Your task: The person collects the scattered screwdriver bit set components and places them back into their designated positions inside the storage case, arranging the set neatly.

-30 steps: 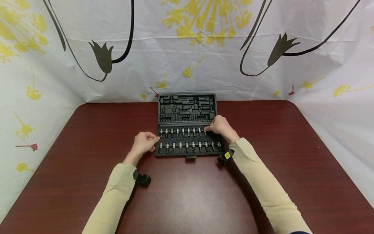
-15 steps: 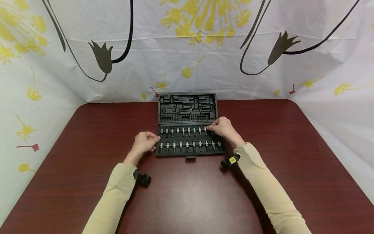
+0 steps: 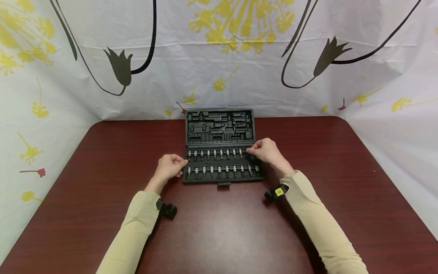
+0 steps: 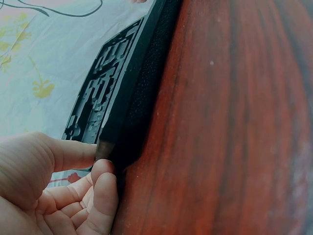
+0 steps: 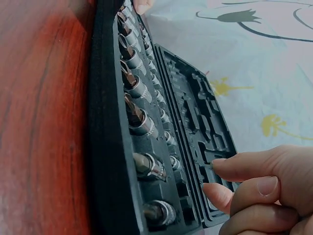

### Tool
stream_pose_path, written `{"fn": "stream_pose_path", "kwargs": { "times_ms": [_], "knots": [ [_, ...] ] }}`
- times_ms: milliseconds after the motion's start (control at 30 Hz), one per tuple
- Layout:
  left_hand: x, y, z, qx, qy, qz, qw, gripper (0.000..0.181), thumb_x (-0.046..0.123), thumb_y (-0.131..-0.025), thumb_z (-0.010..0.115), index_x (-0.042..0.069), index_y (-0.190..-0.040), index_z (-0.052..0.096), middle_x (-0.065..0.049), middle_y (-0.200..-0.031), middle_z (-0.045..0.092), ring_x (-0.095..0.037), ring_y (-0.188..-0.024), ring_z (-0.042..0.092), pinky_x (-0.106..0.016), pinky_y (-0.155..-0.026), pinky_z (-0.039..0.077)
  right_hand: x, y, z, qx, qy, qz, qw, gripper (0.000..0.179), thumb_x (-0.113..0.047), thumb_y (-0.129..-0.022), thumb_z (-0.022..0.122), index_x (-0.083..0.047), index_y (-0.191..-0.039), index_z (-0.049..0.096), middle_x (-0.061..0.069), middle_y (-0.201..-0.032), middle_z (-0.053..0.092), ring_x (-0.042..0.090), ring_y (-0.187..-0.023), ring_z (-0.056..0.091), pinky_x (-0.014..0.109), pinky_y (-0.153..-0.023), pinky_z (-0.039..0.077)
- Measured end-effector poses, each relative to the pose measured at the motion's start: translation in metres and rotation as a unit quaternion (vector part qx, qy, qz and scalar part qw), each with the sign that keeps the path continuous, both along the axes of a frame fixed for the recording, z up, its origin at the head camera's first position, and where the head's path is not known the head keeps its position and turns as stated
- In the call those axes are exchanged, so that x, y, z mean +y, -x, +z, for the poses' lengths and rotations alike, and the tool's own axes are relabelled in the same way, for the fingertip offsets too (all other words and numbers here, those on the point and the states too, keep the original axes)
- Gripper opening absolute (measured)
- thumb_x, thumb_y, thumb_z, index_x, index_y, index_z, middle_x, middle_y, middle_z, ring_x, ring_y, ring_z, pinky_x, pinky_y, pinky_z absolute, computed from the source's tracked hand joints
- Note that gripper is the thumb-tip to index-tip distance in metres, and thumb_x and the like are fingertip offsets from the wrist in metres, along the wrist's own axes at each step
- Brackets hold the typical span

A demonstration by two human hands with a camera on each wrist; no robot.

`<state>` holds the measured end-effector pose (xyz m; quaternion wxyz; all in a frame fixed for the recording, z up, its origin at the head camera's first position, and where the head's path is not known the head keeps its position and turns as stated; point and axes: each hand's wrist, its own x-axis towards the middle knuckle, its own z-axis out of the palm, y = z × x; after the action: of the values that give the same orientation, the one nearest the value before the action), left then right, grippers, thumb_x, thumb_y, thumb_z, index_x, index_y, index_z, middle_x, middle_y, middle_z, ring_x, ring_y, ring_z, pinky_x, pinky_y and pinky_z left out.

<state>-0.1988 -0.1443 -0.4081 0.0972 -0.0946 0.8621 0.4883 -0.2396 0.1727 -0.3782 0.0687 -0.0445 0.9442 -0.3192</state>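
Observation:
A black socket case (image 3: 219, 161) lies opened on the table, its moulded lid (image 3: 220, 131) tilted back. Two rows of silver bit sockets (image 5: 146, 125) sit in its base. My left hand (image 3: 166, 167) holds the base's left edge; the left wrist view shows the thumb and fingers (image 4: 105, 196) gripping the corner. At the right end of the far row, my right hand (image 3: 267, 151) hovers by the case. In the right wrist view, its thumb and index finger are apart with nothing visible between them, near vacant slots (image 5: 185, 196) in that row.
The dark red-brown table (image 3: 219, 228) extends around the case on both sides and in front. Directly behind the lid hangs a white sheet (image 3: 219, 76) with yellow and grey flower prints. A small black camera is strapped to each wrist.
My right hand has drawn back from the last bit socket in the far row and shifted slightly right; that socket now sits fully in view. The left hand stays put.

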Motion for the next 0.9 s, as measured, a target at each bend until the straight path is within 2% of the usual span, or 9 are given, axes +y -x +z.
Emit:
{"fn": "stream_pose_path", "kwargs": {
  "times_ms": [433,900],
  "knots": [
    [0.0,0.0,-0.001,-0.003,0.003,0.003,1.0,0.019,0.017,-0.089,0.065,-0.002,-0.091,0.064,-0.005,-0.066,0.061,-0.011,-0.051,0.056,-0.024,-0.047,0.051,0.011,-0.01,0.002,-0.001,-0.012,-0.008,0.9999,0.026,-0.026,-0.086,0.066,-0.001,-0.077,0.069,-0.002,-0.067,0.058,0.017,-0.066,0.048,0.026,-0.058,0.039],
    [0.0,0.0,-0.001,-0.002,0.003,0.001,1.0,0.02,0.018,-0.09,0.064,-0.002,-0.091,0.064,-0.005,-0.066,0.061,-0.011,-0.05,0.056,-0.024,-0.047,0.051,0.024,-0.021,0.004,0.015,-0.016,0.003,0.9997,0.024,-0.023,-0.085,0.066,-0.001,-0.076,0.067,-0.002,-0.065,0.057,0.017,-0.066,0.049,0.027,-0.058,0.039]
  ]
}}
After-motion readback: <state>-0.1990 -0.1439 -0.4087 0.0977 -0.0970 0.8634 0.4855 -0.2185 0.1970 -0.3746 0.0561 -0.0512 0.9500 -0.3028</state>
